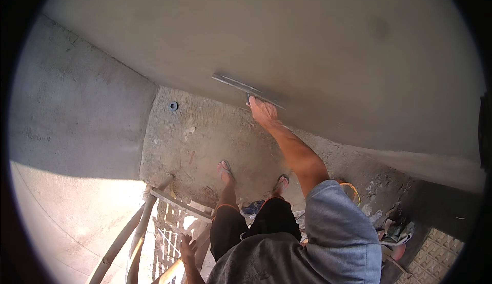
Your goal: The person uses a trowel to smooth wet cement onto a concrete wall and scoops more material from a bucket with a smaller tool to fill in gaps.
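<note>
My right hand point(264, 112) is closed round the handle of a long, thin plastering trowel point(237, 84). The trowel's metal blade lies against the smooth grey plastered wall point(318, 43) and tilts down to the right. Most of the handle is hidden by my fingers. Low on the left, beside the wooden poles, hangs my left hand point(188, 245) with its fingers apart and nothing visible in it.
A second grey wall point(82, 94) meets the plastered one at a corner on the left. On the dusty floor point(189, 135) lies a small dark ring point(173, 106). Wooden poles point(138, 232) stand at lower left. Assorted debris point(397, 232) and a patterned panel point(435, 256) lie at lower right.
</note>
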Motion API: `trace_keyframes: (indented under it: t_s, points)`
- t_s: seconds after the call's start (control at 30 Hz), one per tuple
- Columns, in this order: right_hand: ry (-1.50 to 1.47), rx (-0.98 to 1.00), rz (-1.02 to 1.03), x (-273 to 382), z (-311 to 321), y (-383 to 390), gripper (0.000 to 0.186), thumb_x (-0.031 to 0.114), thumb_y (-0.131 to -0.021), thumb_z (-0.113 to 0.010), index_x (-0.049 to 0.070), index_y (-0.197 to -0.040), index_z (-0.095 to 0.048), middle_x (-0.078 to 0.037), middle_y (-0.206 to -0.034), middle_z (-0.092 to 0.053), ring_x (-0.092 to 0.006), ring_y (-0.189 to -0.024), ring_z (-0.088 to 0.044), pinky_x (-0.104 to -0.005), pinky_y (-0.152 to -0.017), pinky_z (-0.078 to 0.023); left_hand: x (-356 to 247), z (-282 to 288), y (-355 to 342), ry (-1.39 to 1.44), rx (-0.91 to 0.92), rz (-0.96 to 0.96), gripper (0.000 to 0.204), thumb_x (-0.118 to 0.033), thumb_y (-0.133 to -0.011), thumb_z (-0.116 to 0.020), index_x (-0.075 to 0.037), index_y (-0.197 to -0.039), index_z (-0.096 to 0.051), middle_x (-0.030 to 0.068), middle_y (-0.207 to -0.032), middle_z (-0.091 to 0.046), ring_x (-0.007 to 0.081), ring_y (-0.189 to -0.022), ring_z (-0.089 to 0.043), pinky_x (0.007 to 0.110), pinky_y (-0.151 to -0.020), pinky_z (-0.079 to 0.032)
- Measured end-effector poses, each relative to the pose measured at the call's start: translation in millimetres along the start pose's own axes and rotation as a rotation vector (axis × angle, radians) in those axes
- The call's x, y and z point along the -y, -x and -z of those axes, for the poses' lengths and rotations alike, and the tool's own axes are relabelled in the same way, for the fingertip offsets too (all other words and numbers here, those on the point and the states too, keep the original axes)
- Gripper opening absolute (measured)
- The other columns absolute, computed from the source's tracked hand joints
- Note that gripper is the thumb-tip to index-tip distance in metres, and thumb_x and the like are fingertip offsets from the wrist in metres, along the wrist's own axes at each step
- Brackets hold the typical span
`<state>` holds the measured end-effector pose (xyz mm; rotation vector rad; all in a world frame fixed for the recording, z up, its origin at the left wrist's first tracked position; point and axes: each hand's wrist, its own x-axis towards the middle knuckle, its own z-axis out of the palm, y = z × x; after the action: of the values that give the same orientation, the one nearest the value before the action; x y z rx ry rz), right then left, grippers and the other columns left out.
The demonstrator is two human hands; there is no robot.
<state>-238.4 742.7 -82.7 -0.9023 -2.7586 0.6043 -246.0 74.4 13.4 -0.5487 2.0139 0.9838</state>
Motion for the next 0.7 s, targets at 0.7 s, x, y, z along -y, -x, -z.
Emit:
trace_keyframes:
  t_s: [0.7]
  points:
    - [-0.08, 0.048, -0.141, -98.3, 76.4, 204.3, 0.03, 0.03, -0.099, -0.059, 0.001, -0.104, -0.053, -0.025, -0.096, -0.07, -0.0458, -0.089, -0.068, -0.0536, -0.077, -0.055, -36.8, -126.5, 45.4, -0.212, 0.083, -0.101, 0.101, -0.075, -0.093, -0.044, 0.011, -0.146, -0.04, 0.0237, -0.145, -0.051, 0.0388, -0.126, -0.057, 0.047, -0.097, -0.048]
